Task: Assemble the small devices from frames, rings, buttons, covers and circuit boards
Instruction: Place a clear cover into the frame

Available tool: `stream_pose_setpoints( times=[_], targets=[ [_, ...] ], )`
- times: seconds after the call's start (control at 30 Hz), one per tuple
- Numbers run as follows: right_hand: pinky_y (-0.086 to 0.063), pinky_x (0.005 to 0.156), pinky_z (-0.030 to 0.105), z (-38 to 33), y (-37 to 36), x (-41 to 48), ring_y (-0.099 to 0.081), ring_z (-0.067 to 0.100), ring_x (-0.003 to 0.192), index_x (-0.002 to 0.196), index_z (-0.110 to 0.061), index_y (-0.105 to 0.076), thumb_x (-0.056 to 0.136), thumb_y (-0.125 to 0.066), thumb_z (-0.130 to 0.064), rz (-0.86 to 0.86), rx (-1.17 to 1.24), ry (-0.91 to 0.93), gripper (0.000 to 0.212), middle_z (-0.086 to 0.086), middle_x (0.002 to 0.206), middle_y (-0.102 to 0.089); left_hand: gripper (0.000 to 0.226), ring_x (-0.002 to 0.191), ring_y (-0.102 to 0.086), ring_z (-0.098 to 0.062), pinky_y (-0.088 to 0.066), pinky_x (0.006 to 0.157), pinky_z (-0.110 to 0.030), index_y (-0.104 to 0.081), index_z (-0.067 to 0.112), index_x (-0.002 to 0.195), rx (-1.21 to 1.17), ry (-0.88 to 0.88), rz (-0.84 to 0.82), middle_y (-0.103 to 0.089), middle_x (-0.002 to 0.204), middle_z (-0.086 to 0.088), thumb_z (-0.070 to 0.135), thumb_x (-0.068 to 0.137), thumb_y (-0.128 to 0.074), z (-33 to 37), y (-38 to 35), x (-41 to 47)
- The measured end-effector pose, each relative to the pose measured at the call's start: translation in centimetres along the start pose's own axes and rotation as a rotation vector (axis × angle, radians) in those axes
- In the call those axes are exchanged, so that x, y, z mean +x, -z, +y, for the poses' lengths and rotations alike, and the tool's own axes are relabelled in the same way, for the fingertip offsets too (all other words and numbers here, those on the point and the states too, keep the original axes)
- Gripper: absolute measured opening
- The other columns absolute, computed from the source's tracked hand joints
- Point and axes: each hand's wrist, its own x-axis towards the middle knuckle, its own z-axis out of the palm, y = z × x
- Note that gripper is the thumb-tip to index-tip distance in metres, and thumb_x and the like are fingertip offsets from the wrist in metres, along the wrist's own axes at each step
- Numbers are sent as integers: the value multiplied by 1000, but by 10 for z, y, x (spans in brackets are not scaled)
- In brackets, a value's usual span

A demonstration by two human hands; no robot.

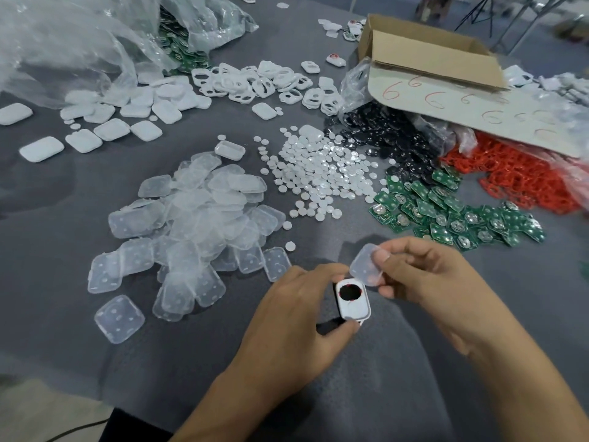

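My left hand [296, 311] grips a white frame [354, 306] by its edges, finger at the top and thumb at the bottom. A black button with a red ring shows in the frame's round opening. Just above and to the right, my right hand [424, 275] pinches a clear plastic cover [365, 264] between thumb and fingers, tilted over the frame's upper end. Loose clear covers [191, 231] are piled to the left. White buttons [318, 173], black discs [385, 138], green circuit boards [446, 215] and red rings [516, 177] lie beyond my hands.
Everything lies on a grey cloth-covered table [63, 193]. White frames [264, 84] and white back shells [111, 122] sit further back. An open cardboard box [430, 59] stands at the back right, and crumpled clear bags [79, 43] fill the back left.
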Motion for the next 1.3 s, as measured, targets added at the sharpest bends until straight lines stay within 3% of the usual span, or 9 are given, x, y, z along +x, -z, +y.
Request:
stream_pose_setpoints(
  times=[0.2, 0.37, 0.47, 0.53, 0.6, 0.73, 1.0, 1.13, 1.3],
  targets=[
    [-55, 61, 19, 7, 4, -10, -66, 13, 67, 87, -15, -77, 80, -72, -26, -15, 17, -3, 15, 14, 80, -75, 56, 113, -55, -4, -44, 97, -24, -64, 31, 123, -89, 16, -16, -61, 122, 22, 65, 79, -72, 0, 1, 1],
    [-55, 63, 20, 10, -8, -18, -63, 12, 63, 89, -17, -76, 81, -73, -22, -136, 17, 67, 9, 10, 75, -74, 14, 105, -64, -12, -49, 87, -26, -74, 29, 97, -263, 71, 106, -66, 106, 19, 41, 91, -72, 1, 1, 3],
    [-49, 60, 25, 10, -12, -18, -58, 13, 63, 87, -15, -75, 85, -73, -20, -122, -71, 132, 5, 8, 73, -72, 8, 102, -66, -13, -48, 84, -22, -74, 29, 93, -313, 80, 120, -68, 102, 17, 36, 90, -73, 1, 4, 3],
    [-49, 58, 24, 8, -8, -14, -57, 13, 62, 87, -18, -77, 89, -71, -14, -75, -121, 170, 8, 10, 73, -71, 19, 105, -62, -10, -42, 83, -15, -70, 33, 102, -269, 91, 100, -65, 106, 21, 44, 86, -76, 1, 4, 2],
    [-50, 60, 25, 5, 0, -8, -58, 13, 63, 86, -22, -78, 90, -71, -8, -26, -214, 203, 16, 13, 76, -71, 51, 114, -53, -5, -39, 89, -11, -61, 38, 119, -167, 108, 53, -57, 114, 28, 55, 75, -81, 0, 3, 0],
    [-49, 63, 39, 4, 10, 0, -57, 17, 62, 84, -26, -78, 91, -71, -6, -114, -419, 195, 22, 16, 74, -67, 94, 123, -42, 3, -31, 104, -11, -41, 37, 145, -10, 79, -62, -54, 122, 30, 63, 65, -82, -2, -1, 1],
    [-41, 60, 32, 4, 7, 8, -51, 14, 58, 83, -21, -78, 91, -72, -6, -232, -533, 185, 17, 12, 72, -67, 96, 125, -43, 4, -31, 112, -26, -28, 41, 150, 12, 56, -79, -60, 127, 31, 57, 71, -81, -4, -2, 2],
    [-52, 72, 45, 5, 5, 9, -64, 32, 71, 84, -18, -77, 87, -76, -6, -217, -555, 217, 12, 9, 74, -70, 96, 125, -43, 6, -29, 112, -22, -27, 43, 151, -8, 53, -82, -61, 127, 32, 56, 72, -80, -6, -3, 2],
    [-53, 70, 42, 8, 7, 12, -66, 24, 71, 80, -18, -76, 87, -77, -10, -232, -582, 198, 11, 6, 76, -72, 96, 124, -43, 8, -28, 111, -20, -27, 44, 150, -20, 51, -72, -62, 126, 30, 57, 71, -79, -8, -4, 3]
  ],
)
